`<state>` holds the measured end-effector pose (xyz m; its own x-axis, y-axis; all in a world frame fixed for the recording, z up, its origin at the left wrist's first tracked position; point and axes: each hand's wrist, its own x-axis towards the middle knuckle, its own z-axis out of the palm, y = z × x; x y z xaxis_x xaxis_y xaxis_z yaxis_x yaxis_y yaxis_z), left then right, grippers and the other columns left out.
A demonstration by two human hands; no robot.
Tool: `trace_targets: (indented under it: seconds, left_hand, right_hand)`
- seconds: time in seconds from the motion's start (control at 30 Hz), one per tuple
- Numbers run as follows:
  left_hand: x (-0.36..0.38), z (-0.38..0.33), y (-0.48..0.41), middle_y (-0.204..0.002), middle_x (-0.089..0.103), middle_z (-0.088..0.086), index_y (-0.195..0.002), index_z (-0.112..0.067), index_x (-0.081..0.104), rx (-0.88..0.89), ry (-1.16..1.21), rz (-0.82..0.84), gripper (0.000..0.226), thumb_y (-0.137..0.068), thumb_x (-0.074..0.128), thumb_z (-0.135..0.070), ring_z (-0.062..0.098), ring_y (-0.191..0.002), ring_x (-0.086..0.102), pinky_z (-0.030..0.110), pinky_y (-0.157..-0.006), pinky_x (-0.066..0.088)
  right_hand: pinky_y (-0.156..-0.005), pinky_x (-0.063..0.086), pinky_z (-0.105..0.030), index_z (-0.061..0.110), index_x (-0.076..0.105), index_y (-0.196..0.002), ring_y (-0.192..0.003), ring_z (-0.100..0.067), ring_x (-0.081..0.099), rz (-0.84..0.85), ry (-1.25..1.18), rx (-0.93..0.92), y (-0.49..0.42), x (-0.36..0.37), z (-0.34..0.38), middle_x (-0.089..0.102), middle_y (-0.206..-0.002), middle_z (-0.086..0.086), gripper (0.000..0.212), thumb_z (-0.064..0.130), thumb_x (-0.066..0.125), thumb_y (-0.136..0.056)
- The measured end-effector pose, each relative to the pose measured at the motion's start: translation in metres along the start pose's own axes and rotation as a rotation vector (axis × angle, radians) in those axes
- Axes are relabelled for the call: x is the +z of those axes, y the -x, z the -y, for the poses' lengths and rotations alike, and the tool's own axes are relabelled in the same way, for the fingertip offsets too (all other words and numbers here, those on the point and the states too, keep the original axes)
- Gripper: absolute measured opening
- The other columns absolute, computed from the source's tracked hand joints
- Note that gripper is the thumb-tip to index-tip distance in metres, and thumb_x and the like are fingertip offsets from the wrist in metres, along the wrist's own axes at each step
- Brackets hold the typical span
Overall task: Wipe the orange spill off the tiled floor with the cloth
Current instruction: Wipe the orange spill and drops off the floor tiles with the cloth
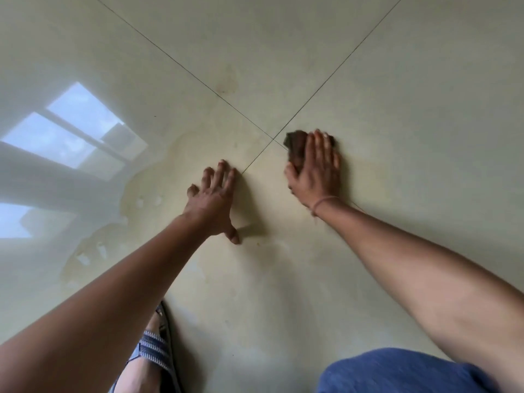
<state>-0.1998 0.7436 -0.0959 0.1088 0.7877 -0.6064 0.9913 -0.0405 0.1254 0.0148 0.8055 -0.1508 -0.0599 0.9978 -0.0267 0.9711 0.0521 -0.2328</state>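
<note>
Your right hand lies flat on a dark brown cloth, pressing it to the tiled floor just right of where four tiles meet — the cloth pokes out past your fingertips and thumb. Your left hand is spread on the floor beside it, fingers splayed, thumb out, holding nothing. A pale orange spill spreads to the left of that hand, its edge ragged, with a fainter stain farther up along the grout line. A window's reflection shines on the left tiles. Lower down, your striped sandal and a blue-clad knee show.
</note>
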Motion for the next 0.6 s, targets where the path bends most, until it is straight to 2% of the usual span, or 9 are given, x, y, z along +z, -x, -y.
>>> trace_targets:
  seconds: [0.03, 0.1, 0.2, 0.23, 0.33, 0.37, 0.43, 0.53, 0.6]
  left_hand:
    - [0.0, -0.001, -0.001, -0.159, -0.024, 0.005, -0.153, -0.016, -0.011, 0.003, 0.006, 0.002, 0.156, -0.042, 0.093, -0.047, 0.031, -0.147, -0.013, 0.057, -0.114, 0.019]
    - [0.0, -0.001, 0.001, -0.159, -0.023, 0.005, -0.153, -0.016, -0.01, 0.0, 0.022, -0.003, 0.154, -0.043, 0.094, -0.046, 0.031, -0.147, -0.013, 0.057, -0.115, 0.018]
    - [-0.001, 0.0, 0.001, -0.159, -0.024, 0.005, -0.154, -0.016, -0.011, 0.0, 0.034, 0.005, 0.154, -0.044, 0.094, -0.045, 0.031, -0.147, -0.014, 0.057, -0.115, 0.017]
    - [0.0, 0.0, 0.0, -0.159, -0.025, 0.005, -0.153, -0.016, -0.012, -0.003, 0.036, 0.012, 0.155, -0.044, 0.094, -0.045, 0.031, -0.147, -0.015, 0.058, -0.115, 0.016]
    - [0.005, 0.001, -0.004, -0.158, -0.026, 0.004, -0.153, -0.016, -0.012, -0.005, 0.054, 0.011, 0.155, -0.043, 0.094, -0.045, 0.031, -0.147, -0.017, 0.059, -0.115, 0.014]
    - [0.004, 0.002, -0.005, -0.159, -0.026, 0.004, -0.153, -0.017, -0.012, 0.0, 0.059, 0.005, 0.155, -0.043, 0.094, -0.045, 0.031, -0.147, -0.017, 0.059, -0.115, 0.013]
    - [0.004, 0.002, -0.003, -0.159, -0.025, 0.004, -0.153, -0.017, -0.012, 0.0, 0.069, 0.021, 0.153, -0.045, 0.094, -0.043, 0.031, -0.147, -0.017, 0.059, -0.115, 0.012]
    - [0.0, 0.003, -0.001, -0.159, -0.023, 0.004, -0.154, -0.017, -0.011, 0.005, 0.073, 0.011, 0.15, -0.049, 0.093, -0.041, 0.031, -0.147, -0.015, 0.056, -0.117, 0.013]
    - [0.0, 0.002, 0.001, -0.16, -0.02, 0.005, -0.154, -0.017, -0.008, 0.01, 0.068, -0.01, 0.149, -0.048, 0.093, -0.042, 0.031, -0.148, -0.012, 0.053, -0.117, 0.013]
  right_hand:
    - [-0.116, 0.02, -0.044, 0.002, 0.037, -0.145, -0.143, -0.031, 0.028, -0.006, -0.026, -0.042, -0.002, 0.005, 0.02, 0.034, -0.152, -0.017, 0.08, 0.05, 0.041, -0.082]
    - [-0.118, 0.018, -0.043, 0.003, 0.035, -0.146, -0.145, -0.029, 0.024, 0.087, -0.008, -0.279, 0.023, 0.01, 0.036, 0.032, -0.154, -0.015, 0.079, 0.05, 0.041, -0.083]
    - [-0.117, 0.022, -0.044, 0.008, 0.03, -0.149, -0.146, -0.023, 0.02, 0.197, 0.036, -0.582, 0.052, -0.005, -0.008, 0.027, -0.157, -0.009, 0.081, 0.051, 0.043, -0.082]
    - [-0.115, 0.024, -0.045, 0.009, 0.031, -0.149, -0.146, -0.023, 0.021, 0.175, 0.041, -0.553, 0.044, -0.006, -0.02, 0.028, -0.157, -0.009, 0.081, 0.051, 0.044, -0.081]
    - [-0.116, 0.022, -0.045, 0.006, 0.035, -0.146, -0.144, -0.028, 0.025, 0.073, 0.021, -0.166, 0.004, -0.003, -0.007, 0.032, -0.154, -0.013, 0.08, 0.05, 0.043, -0.081]
    - [-0.117, 0.019, -0.045, 0.004, 0.035, -0.146, -0.144, -0.029, 0.025, 0.033, -0.002, -0.103, -0.001, 0.001, 0.011, 0.032, -0.154, -0.015, 0.08, 0.05, 0.043, -0.081]
    - [-0.117, 0.017, -0.042, 0.003, 0.035, -0.147, -0.144, -0.03, 0.025, 0.057, -0.032, -0.226, 0.027, 0.008, 0.033, 0.031, -0.154, -0.016, 0.079, 0.049, 0.043, -0.082]
    - [-0.117, 0.02, -0.042, 0.007, 0.031, -0.149, -0.147, -0.024, 0.019, 0.213, 0.006, -0.566, 0.101, -0.002, 0.003, 0.026, -0.157, -0.011, 0.082, 0.047, 0.051, -0.081]
    - [-0.115, 0.022, -0.042, 0.01, 0.03, -0.15, -0.146, -0.022, 0.019, 0.192, 0.026, -0.6, 0.101, -0.008, -0.027, 0.027, -0.157, -0.009, 0.083, 0.047, 0.051, -0.079]
